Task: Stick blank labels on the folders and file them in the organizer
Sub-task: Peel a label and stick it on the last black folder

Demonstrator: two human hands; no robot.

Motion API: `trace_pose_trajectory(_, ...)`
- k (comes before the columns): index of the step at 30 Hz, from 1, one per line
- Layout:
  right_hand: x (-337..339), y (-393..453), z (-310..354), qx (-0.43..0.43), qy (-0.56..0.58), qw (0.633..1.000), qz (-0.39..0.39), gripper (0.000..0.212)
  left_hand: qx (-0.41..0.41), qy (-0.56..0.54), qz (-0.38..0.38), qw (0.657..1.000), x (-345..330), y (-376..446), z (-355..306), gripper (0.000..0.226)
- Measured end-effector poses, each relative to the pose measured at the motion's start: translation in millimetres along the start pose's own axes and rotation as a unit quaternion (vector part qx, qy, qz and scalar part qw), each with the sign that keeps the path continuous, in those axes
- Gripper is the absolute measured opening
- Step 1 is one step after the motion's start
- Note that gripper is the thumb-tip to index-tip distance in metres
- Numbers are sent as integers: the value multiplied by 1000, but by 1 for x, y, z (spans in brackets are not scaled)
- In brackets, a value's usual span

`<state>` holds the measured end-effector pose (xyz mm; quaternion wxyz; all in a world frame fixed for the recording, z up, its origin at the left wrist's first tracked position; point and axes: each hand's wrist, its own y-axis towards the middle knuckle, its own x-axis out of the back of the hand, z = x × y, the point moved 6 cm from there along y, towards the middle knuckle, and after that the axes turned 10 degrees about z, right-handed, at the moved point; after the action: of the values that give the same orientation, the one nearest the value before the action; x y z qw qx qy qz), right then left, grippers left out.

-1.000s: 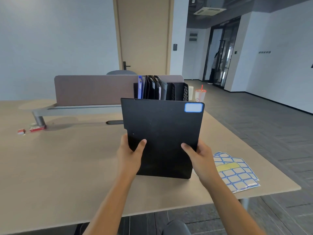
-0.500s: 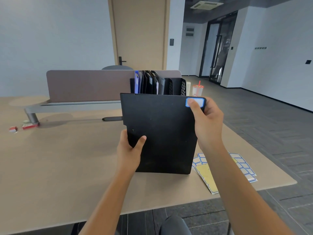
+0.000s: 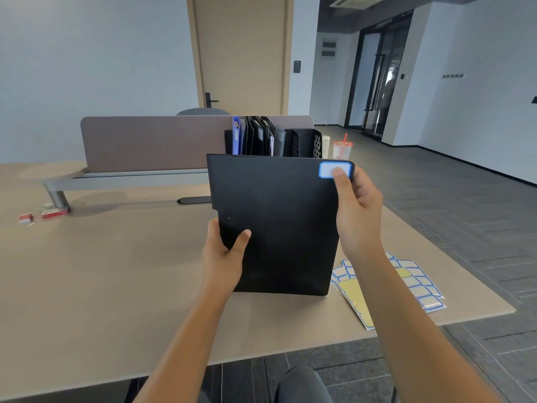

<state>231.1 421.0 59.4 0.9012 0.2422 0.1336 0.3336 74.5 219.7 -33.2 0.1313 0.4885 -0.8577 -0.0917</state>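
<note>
Both forearms are bare, with no sleeves visible. The left hand (image 3: 225,258) and right hand (image 3: 359,212) carry no gloves, rings or watches. Dark trousers (image 3: 302,385) cover the knee.

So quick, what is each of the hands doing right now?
Left hand: grips the black folder at its lower left edge.
Right hand: pinches the folder's top right corner, thumb pressing on the blue-bordered label.

No legible txt; label (image 3: 334,170) on folder (image 3: 276,222) is blank.
</note>
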Motion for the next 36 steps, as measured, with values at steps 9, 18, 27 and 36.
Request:
trace_pose_trajectory(9,12,-55,-62,-138,-58,982,118,20,-2,-18,-22,1000,-8,1,-2,29)
trace_pose_trajectory(18,57,-34,-48,-74,-109,991,3,11,-22,83,1,996,-62,45,-46,57)
trace_pose_trajectory(27,65,20,-33,-14,-201,973,-113,14,-65,313,-101,942,-92,131,-72,92)
trace_pose_trajectory(36,25,67,-29,-6,-223,968,-111,8,-73,435,-151,885,-88,195,-66,121)
